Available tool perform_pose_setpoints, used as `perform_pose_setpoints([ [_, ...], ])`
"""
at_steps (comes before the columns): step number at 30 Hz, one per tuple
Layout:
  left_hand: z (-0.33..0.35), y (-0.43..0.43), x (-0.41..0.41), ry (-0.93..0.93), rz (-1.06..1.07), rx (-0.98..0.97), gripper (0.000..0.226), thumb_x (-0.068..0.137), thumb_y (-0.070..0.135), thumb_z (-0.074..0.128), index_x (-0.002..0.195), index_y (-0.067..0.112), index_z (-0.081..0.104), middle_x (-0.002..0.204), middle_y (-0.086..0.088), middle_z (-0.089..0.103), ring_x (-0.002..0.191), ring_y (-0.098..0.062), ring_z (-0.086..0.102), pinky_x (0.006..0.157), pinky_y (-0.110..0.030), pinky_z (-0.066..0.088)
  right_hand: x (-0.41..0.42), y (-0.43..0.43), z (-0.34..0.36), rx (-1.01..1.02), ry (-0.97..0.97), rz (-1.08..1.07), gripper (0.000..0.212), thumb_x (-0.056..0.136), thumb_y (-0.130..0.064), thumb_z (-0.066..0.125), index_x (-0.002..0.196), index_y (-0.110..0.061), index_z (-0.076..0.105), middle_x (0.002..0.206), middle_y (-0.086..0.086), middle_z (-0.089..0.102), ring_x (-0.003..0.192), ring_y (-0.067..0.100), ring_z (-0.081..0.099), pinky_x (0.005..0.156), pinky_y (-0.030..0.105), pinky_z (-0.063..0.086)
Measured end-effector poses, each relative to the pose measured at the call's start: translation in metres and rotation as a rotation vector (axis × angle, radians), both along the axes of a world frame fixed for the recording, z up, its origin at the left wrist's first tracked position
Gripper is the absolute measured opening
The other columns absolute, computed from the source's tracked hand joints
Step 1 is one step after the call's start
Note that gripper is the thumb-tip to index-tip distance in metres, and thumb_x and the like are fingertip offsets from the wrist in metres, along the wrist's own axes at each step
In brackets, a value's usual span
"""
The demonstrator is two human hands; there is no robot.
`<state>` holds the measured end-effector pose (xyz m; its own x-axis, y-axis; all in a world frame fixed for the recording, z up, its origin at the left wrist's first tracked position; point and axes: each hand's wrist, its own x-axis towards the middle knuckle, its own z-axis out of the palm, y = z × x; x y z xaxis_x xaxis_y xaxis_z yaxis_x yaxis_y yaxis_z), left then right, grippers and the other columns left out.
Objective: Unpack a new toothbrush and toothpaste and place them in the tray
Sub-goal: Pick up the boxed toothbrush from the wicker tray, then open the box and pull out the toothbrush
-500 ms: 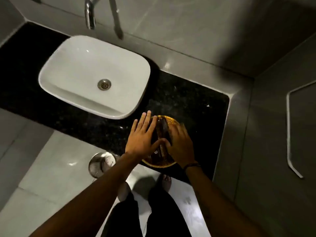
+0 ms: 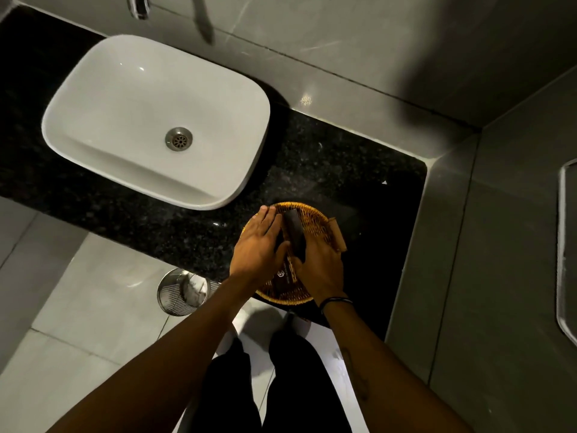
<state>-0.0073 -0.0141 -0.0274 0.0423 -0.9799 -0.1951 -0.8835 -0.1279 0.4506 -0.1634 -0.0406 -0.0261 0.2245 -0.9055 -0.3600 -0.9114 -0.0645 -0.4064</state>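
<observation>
Since half a second ago, our right hand (image 2: pixel 318 265) has slid off the dark box (image 2: pixel 293 237) onto its right edge; our left hand (image 2: pixel 256 248) has shifted left, uncovering it. The box lies in the wicker tray (image 2: pixel 315 220) on the counter (image 2: pixel 187 220), pinched between left thumb and right fingers. It looks a light, stiff carton, likely smooth; gripping its long edges seems safest.
</observation>
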Motion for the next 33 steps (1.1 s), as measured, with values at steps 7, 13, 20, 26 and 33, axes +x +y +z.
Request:
perform_pose_setpoints([
  [7,0.019,-0.015,0.006,0.314,0.224,-0.176,0.053,0.099,0.035,0.063,0.148,0.015,0.059,0.15,-0.007,0.063,0.134,-0.023,0.063,0.107,-0.042,0.053,-0.005,0.007,0.018,-0.099,-0.094,-0.114,0.049,0.095,-0.026,0.07,0.143,-0.02,0.059,0.142,0.002,0.064,0.144,0.026,0.05,0.102,0.046,0.058],
  [13,0.054,-0.023,0.033,1.089,0.603,-0.07,0.026,0.098,0.017,0.072,0.122,0.008,0.077,0.104,-0.009,0.083,0.09,-0.022,0.08,0.074,-0.032,0.065,-0.006,0.008,0.058,-0.371,-0.131,0.075,0.047,0.091,-0.021,0.069,0.138,-0.017,0.068,0.131,0.009,0.069,0.132,0.038,0.059,0.108,0.058,0.052],
  [20,0.118,0.023,0.087,1.428,0.904,-0.251,0.015,0.091,0.006,0.076,0.105,0.001,0.081,0.09,-0.013,0.082,0.086,-0.027,0.079,0.075,-0.033,0.065,0.03,-0.006,0.117,-0.423,-0.393,0.007,0.063,0.08,-0.034,0.091,0.138,-0.024,0.067,0.13,-0.004,0.068,0.123,0.018,0.057,0.1,0.032,0.051],
  [26,0.161,0.064,0.123,1.597,0.962,-0.412,0.019,0.094,0.005,0.072,0.109,-0.004,0.079,0.102,-0.021,0.081,0.094,-0.031,0.078,0.081,-0.034,0.064,0.08,-0.005,0.171,0.121,-1.255,-0.574,0.06,0.086,-0.008,0.086,0.14,-0.018,0.061,0.134,0.015,0.07,0.119,0.027,0.073,0.089,0.029,0.065],
  [33,0.191,0.095,0.138,1.507,0.905,-0.526,0.028,0.098,0.01,0.068,0.12,-0.006,0.074,0.115,-0.027,0.077,0.103,-0.036,0.077,0.088,-0.037,0.063,0.121,0.009,0.203,0.58,-1.598,-0.686,0.052,0.089,-0.02,0.082,0.136,-0.007,0.064,0.126,0.019,0.077,0.109,0.035,0.078,0.079,0.04,0.067],
])
